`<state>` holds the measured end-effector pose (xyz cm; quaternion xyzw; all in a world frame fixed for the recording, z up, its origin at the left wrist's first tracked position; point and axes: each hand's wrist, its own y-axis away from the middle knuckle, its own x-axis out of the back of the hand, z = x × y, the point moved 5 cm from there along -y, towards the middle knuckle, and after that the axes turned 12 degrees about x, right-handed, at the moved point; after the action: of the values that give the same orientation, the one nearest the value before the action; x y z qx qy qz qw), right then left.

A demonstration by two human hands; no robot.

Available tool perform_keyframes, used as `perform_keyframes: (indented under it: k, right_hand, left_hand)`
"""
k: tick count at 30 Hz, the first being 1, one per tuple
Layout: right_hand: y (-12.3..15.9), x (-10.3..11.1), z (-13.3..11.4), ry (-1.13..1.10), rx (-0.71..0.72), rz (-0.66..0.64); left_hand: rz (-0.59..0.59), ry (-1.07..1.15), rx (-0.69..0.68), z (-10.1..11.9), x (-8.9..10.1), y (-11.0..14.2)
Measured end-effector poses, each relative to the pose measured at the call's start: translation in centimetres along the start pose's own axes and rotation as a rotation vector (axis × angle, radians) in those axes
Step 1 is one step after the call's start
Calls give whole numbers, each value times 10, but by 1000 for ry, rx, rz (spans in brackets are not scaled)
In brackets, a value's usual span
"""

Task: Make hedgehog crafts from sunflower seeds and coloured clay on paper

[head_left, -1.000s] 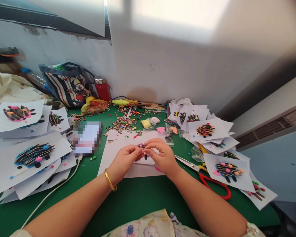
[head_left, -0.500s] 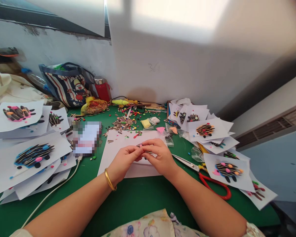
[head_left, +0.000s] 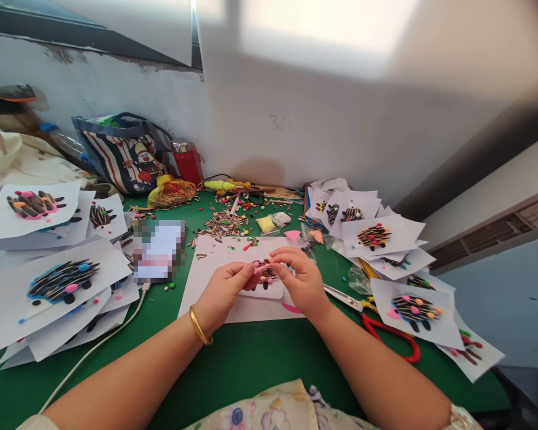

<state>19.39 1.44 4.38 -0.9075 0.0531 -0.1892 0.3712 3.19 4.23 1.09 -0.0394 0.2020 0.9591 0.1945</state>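
My left hand (head_left: 222, 292) pinches a small bit of pink modelling clay (head_left: 259, 269) between thumb and fingertips. My right hand (head_left: 301, 280) is curled just to the right, thumb and forefinger closed at the other end of the pink clay. Below the fingertips lies a small white card (head_left: 269, 291) with a hedgehog made of striped sunflower seeds and clay balls, partly covered by my hands. The card rests on a larger white sheet (head_left: 201, 275). A pink clay strip (head_left: 291, 308) shows beside my right wrist.
Finished hedgehog cards lie in piles at left (head_left: 9, 298) and right (head_left: 424, 310). Red-handled scissors (head_left: 392, 337) are beside my right forearm. A phone (head_left: 164, 248) with a white cable sits left. Loose seeds (head_left: 224, 224), a yellow clay lump (head_left: 265, 224) and a striped bag (head_left: 121, 155) stand behind.
My hands were together at the fingertips and have drawn slightly apart, the right one moving right. More of the hedgehog card and the pink clay now shows between them.
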Motion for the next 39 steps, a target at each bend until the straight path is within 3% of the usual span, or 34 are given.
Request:
perform_keyframes:
  k: [8, 14, 21, 27, 34, 39]
  right_hand:
    - [4, -15, -6, 119, 167, -214]
    - [4, -12, 1, 37, 54, -154]
    - [2, -10, 1, 37, 26, -144]
    - [1, -1, 3, 26, -15, -21]
    - [3, -15, -1, 21, 50, -214]
    - [3, -15, -2, -39, 19, -198]
  left_hand:
    - [-40, -60, -11, -5, 0, -2]
    - [-48, -74, -9, -2, -2, -1]
    - [-30, -83, 6, -1, -2, -1]
    - [-30, 7, 40, -3, -1, -2]
    - [-86, -3, 21, -8, -3, -2]
    - [-85, 42, 6, -5, -3, -2]
